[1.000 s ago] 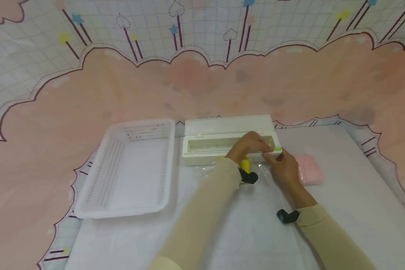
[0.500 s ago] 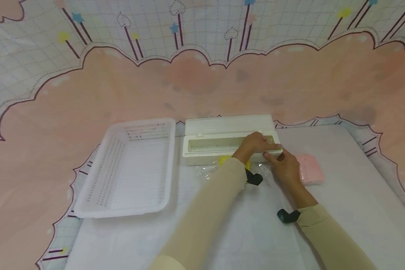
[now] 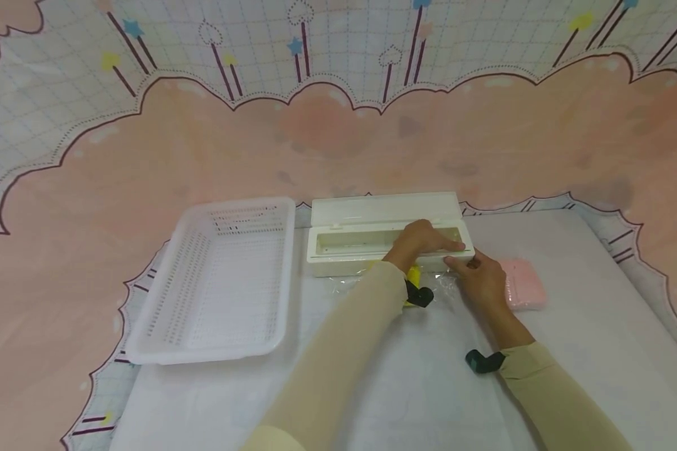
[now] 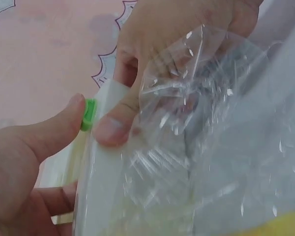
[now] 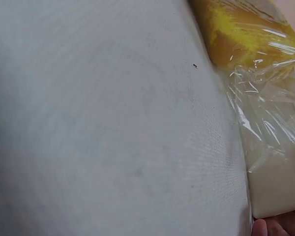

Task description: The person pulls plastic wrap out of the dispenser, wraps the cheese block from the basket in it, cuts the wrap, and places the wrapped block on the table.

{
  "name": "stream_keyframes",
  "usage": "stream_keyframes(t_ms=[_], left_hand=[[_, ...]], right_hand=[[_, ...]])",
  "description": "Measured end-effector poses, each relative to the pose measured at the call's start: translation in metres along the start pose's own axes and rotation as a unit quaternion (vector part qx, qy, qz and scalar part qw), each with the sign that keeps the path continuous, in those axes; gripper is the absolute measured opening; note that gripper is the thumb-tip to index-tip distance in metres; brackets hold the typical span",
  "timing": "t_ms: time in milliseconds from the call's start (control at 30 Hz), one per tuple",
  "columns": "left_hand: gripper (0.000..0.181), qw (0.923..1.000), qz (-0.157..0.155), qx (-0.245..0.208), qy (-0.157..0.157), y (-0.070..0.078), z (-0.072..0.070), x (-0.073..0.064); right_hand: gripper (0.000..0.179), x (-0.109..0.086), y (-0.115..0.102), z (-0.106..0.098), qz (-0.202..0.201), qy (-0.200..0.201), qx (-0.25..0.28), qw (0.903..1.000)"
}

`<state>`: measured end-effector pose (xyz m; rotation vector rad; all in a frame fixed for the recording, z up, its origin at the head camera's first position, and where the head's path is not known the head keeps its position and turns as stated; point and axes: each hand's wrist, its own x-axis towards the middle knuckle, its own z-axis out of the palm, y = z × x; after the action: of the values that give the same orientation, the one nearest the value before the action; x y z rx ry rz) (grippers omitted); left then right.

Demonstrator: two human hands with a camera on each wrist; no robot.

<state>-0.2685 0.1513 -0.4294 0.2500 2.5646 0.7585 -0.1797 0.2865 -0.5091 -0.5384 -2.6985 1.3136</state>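
Observation:
A long white plastic-wrap dispenser box (image 3: 335, 268) lies on the table with its lid (image 3: 383, 208) raised at the back. My left hand (image 3: 417, 243) reaches over its right half, fingers down in the trough. In the left wrist view, the left thumb presses a green slider (image 4: 89, 115) on the front rim. My right hand (image 3: 482, 285) grips the box's right end, thumb against the front wall. Crinkled clear plastic (image 4: 172, 123) hangs over the front. A yellow item in clear plastic (image 5: 250, 37) sits before the box, partly hidden by the left wrist.
A white perforated basket (image 3: 284, 294) stands left of the box. To the right, past my right hand, lies a pink packet (image 3: 524, 285) in clear wrap. White cloth (image 3: 587, 300) covers the table, and a patterned curtain (image 3: 338, 150) hangs behind.
My left hand and sleeve shift slightly right, then back a little left. The green slider, visible in the earliest head frame, is now covered there by the left thumb. My right hand keeps its grip.

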Motion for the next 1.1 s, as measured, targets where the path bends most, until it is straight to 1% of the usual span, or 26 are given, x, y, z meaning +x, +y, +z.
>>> stream_keyframes(t_ms=[33,133,267,367,433,533,600,700,800,833,900,1000,1100], left_hand=[[0.086,0.9999,-0.011,0.002,-0.001,-0.003,-0.001,-0.001],[0.091,0.9986,-0.047,0.016,-0.019,-0.009,-0.005,-0.001],[0.093,0.9959,-0.074,0.033,-0.040,-0.010,-0.009,0.000],[0.091,0.9946,-0.088,0.036,-0.043,-0.008,-0.012,0.000],[0.091,0.9934,-0.098,0.033,-0.050,-0.008,-0.015,0.000],[0.093,0.9904,-0.111,0.026,-0.078,-0.012,-0.023,0.002],[0.092,0.9884,-0.109,0.027,-0.102,-0.017,-0.030,0.004],[0.082,0.9865,-0.087,0.034,-0.135,-0.031,-0.042,0.007],[0.068,0.9851,-0.072,0.044,-0.150,-0.045,-0.052,0.007],[0.064,0.9846,-0.069,0.045,-0.154,-0.049,-0.054,0.007],[0.063,0.9843,-0.073,0.043,-0.155,-0.056,-0.059,0.004],[0.063,0.9853,-0.062,0.034,-0.156,-0.063,-0.064,0.000],[0.062,0.9874,-0.055,0.022,-0.147,-0.070,-0.071,-0.003]], right_hand=[[0.079,0.000,0.000,0.001,0.002,0.002,0.000,1.0000],[0.081,0.000,0.001,0.002,0.009,0.003,-0.001,1.0000],[0.083,0.001,0.003,0.003,0.010,0.002,-0.004,0.9999],[0.081,0.002,0.004,0.004,0.004,0.007,-0.004,1.0000],[0.080,0.003,0.004,0.005,0.002,0.009,-0.001,1.0000],[0.081,0.005,0.004,0.004,0.007,0.007,-0.003,0.9999],[0.083,0.004,0.004,0.003,0.015,0.002,-0.006,0.9999],[0.084,0.004,0.003,0.001,0.021,-0.005,-0.009,0.9997],[0.083,0.003,0.002,-0.001,0.023,-0.011,-0.004,0.9997],[0.083,0.002,0.001,-0.001,0.026,-0.012,-0.002,0.9996],[0.083,0.002,0.001,-0.002,0.033,-0.013,-0.001,0.9994],[0.083,0.001,0.000,-0.003,0.040,-0.015,-0.001,0.9991],[0.085,0.002,-0.001,-0.003,0.040,-0.020,0.001,0.9990]])
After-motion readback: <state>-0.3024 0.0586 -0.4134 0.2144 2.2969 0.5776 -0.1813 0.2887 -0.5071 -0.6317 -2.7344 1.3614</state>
